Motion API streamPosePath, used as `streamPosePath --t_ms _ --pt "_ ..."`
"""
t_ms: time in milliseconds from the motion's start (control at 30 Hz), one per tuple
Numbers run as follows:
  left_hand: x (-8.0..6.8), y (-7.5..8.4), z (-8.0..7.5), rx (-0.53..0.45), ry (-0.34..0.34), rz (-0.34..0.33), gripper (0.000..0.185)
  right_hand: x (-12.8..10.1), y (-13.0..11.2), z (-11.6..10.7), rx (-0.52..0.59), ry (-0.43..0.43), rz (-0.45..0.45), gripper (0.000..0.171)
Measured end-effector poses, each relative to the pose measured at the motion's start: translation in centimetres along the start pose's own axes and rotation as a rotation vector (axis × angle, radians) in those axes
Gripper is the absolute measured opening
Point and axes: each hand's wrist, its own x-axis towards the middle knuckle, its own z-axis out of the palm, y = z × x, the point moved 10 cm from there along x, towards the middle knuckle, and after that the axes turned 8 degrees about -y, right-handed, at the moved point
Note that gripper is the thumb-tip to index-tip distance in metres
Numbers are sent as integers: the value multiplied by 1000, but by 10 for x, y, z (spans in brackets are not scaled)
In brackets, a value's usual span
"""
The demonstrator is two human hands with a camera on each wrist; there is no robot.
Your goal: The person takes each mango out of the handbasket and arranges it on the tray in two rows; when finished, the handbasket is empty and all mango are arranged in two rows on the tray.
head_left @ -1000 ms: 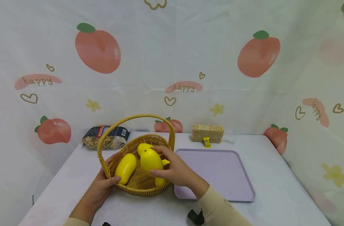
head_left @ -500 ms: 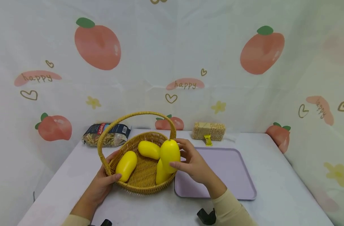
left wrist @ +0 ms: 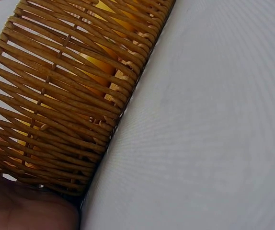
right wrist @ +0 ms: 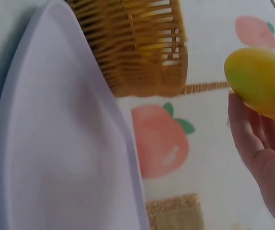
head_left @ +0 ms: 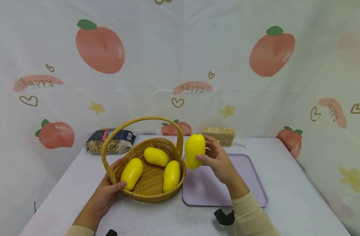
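My right hand (head_left: 216, 159) grips a yellow mango (head_left: 195, 151) upright in the air, just right of the wicker basket (head_left: 150, 192) and over the left end of the lilac tray (head_left: 250, 173). The right wrist view shows that mango (right wrist: 262, 88) against my fingers (right wrist: 245, 132). Three more yellow mangoes lie in the basket, one at the left (head_left: 131, 173), one at the back (head_left: 156, 156), one at the right (head_left: 171, 175). My left hand (head_left: 109, 193) holds the basket's near left rim, thumb over the edge. The left wrist view shows the basket wall (left wrist: 65, 91) close up.
A bag of pasta (head_left: 112, 141) lies at the table's back left. A block of grain (head_left: 219, 135) with a yellow tag stands behind the tray. The white table (head_left: 289, 186) is walled by a peach-print cloth on three sides.
My right hand lifted one mango out of the basket and carried it right and up, past the basket's rim. The left hand stayed on the basket.
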Motion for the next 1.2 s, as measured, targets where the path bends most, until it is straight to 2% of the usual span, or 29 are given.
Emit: streamPosePath --t_ms 400,633,800,1000,1200 --pt "0 1 2 -6 -13 6 79 -6 38 -37 117 169 126 62" --pt "-1 1 1 -7 -5 3 78 -13 74 -51 90 239 290 61" --pt "-1 2 2 -5 -7 4 78 -19 91 -56 17 260 417 65" --pt "-1 1 0 0 9 -8 77 -22 83 -49 -29 216 487 67" --pt "-1 1 1 4 9 -6 77 -25 73 -46 -60 231 509 63"
